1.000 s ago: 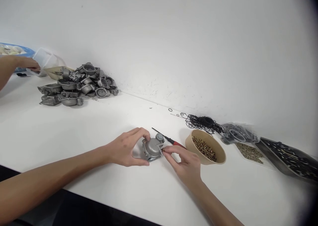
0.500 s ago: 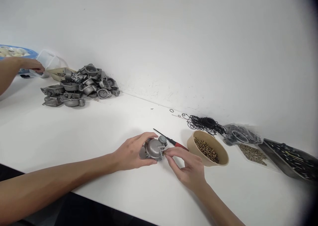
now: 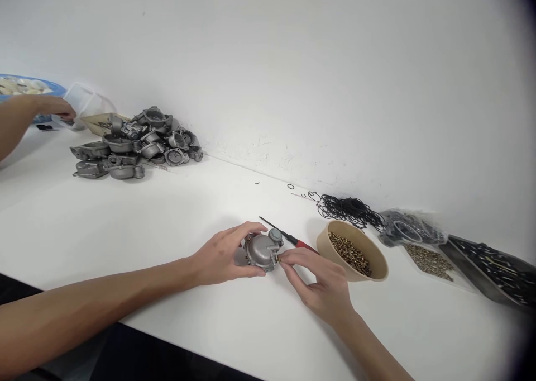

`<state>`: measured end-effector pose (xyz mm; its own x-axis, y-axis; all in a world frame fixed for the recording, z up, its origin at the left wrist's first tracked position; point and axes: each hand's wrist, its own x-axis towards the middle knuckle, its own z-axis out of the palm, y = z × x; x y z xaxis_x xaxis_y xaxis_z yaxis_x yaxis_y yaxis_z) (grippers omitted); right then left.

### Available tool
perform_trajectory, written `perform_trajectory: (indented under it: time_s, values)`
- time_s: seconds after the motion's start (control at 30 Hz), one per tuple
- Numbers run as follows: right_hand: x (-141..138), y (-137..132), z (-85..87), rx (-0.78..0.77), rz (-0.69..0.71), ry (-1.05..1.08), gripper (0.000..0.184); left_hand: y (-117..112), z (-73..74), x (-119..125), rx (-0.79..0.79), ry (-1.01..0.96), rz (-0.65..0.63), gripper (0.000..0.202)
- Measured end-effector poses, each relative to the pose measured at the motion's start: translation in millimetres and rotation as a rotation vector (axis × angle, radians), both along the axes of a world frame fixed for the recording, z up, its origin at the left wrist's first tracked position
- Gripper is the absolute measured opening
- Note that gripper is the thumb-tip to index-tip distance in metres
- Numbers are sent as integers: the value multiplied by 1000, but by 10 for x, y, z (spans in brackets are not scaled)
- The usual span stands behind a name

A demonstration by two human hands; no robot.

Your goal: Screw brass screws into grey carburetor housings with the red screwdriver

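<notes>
My left hand (image 3: 228,255) is wrapped around a grey carburetor float bowl (image 3: 260,251), its domed side facing up. At the bowl's right side, the thumb and index finger of my right hand (image 3: 320,283) pinch a small brass screw (image 3: 278,260) against the metal. Most of the screw is hidden by the fingertips. Just behind the bowl lies a screwdriver (image 3: 295,241) with a red and black handle. To the right of it stands a tan bowl (image 3: 379,269) holding many brass screws (image 3: 349,252).
A pile of grey float bowls (image 3: 138,141) sits at the left, near another person's hand (image 3: 61,108) at a clear plastic container (image 3: 86,99). Along the wall are black O-rings (image 3: 349,209), a plastic bag (image 3: 410,227), small brass parts (image 3: 429,262) and a dark tray (image 3: 473,272) of black parts.
My hands stay almost in place, the right fingers still pinching the screw at the float bowl's side. The whole view has shifted very slightly.
</notes>
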<state>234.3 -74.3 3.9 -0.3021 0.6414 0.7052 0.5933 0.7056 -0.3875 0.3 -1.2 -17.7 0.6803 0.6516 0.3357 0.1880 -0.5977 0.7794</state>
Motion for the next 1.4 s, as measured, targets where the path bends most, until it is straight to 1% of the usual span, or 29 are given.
perform_trajectory:
  time_s: [0.2, 0.43, 0.63, 0.83, 0.9, 0.97, 1.0, 1.07, 1.13, 1.23, 1.3, 1.37, 1.4]
  values:
    - [-24, 6, -44, -16, -26, 27, 23, 2, 7, 7, 4, -10, -2, 64]
    - [-41, -15, -50, -98, -23, 99, 23, -9, 28, 19, -80, -37, -11, 65]
    - [-16, -6, -65, -93, -7, 81, 22, -40, 107, 7, -116, -38, -13, 62]
    - [19, -8, -30, -118, 27, 1, 26, -17, 80, 10, -84, -36, -10, 65]
    - [89, 25, -24, -67, -28, -29, 24, 9, 75, -1, -55, -38, -20, 65]
    - [199, 88, -41, -37, -163, -84, 17, 45, 85, -25, -17, -29, -39, 64]
    - [263, 126, -60, -60, -253, -135, 13, 67, 94, -41, 0, -18, -52, 63]
    - [386, 199, -114, -161, -419, -258, 10, 112, 110, -79, 26, 5, -75, 62]
    - [472, 252, -177, -241, -512, -338, 12, 154, 119, -115, 42, 20, -98, 63]
    - [498, 272, -244, -259, -588, -368, 12, 194, 124, -153, 63, 41, -123, 65]
    - [468, 261, -227, -248, -625, -359, 10, 200, 135, -169, 78, 71, -122, 67]
    - [433, 252, -127, -222, -630, -332, 10, 194, 154, -179, 97, 96, -111, 67]
    - [420, 251, -39, -205, -628, -303, 12, 190, 166, -184, 109, 106, -108, 66]
